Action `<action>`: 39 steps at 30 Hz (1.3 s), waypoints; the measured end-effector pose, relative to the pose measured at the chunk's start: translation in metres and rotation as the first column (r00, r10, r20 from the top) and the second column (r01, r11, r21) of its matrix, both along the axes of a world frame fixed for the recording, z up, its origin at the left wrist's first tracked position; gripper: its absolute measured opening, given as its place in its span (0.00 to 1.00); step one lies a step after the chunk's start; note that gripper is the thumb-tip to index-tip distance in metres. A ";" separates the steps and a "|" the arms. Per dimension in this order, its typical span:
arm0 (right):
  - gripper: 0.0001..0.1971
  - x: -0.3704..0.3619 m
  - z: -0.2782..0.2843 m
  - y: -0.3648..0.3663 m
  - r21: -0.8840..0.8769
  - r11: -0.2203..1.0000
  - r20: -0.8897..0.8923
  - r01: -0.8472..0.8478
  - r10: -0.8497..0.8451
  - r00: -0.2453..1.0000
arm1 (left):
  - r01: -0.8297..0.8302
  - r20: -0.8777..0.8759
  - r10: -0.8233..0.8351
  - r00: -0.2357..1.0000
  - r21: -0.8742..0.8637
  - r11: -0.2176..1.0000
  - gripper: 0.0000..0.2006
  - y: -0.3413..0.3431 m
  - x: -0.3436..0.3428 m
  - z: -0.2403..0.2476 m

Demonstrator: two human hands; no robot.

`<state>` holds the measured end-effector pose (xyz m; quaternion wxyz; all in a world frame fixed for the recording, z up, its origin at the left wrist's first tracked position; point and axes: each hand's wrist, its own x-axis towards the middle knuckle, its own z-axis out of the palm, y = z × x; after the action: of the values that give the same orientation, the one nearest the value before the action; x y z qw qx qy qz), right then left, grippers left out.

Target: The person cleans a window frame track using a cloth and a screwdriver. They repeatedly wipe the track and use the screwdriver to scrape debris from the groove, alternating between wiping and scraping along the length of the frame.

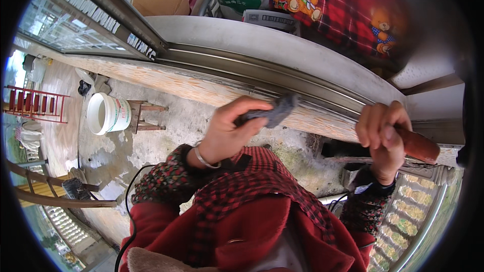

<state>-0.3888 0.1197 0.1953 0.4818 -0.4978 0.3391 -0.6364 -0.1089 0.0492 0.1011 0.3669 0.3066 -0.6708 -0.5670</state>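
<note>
So, far left there's a red metal rack (pixel 38 105), then a white plastic bucket (pixel 122 116) right up against a small wooden stool (pixel 135 117), though I can't tell if it's actually sitting on it. Around the middle, the left hand (pixel 227 128), silver bangle (pixel 201 157) on the wrist, is pinched on a dark grey rag (pixel 281 111), which is up by the outer edge of the metal window track (pixel 227 69), just over the orange-streaked sill (pixel 201 85). Over to the right, the right hand (pixel 382 133) has its fingers curled tight around a reddish-brown, rounded bar (pixel 419 146), can't tell what exactly, near the track's right end. Stone balustrade (pixel 411 209) below that.
</note>
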 end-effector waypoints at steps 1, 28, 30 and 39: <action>0.12 0.011 -0.005 -0.008 -0.015 1.000 0.036 -0.004 0.004 0.999 | -0.067 -0.039 0.072 0.997 0.105 0.992 0.13 -0.003 0.013 0.006; 0.12 0.074 -0.065 -0.162 0.236 0.908 0.328 -0.346 0.261 0.908 | -0.138 0.530 0.520 0.670 -0.600 0.788 0.09 -0.091 0.073 0.000; 0.11 0.044 -0.062 -0.145 0.214 0.910 0.259 -0.355 0.298 0.919 | -0.082 0.543 0.504 0.672 -0.622 0.779 0.10 -0.077 0.042 -0.001; 0.13 -0.104 -0.039 -0.047 0.278 0.946 0.188 -0.169 0.119 0.975 | 0.117 0.518 0.350 0.781 -0.671 0.732 0.12 -0.006 -0.119 -0.003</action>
<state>-0.4933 0.0729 0.1565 0.6222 -0.3889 0.3499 -0.5824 -0.2277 0.0431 0.0982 0.2505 0.3640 -0.8877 -0.1291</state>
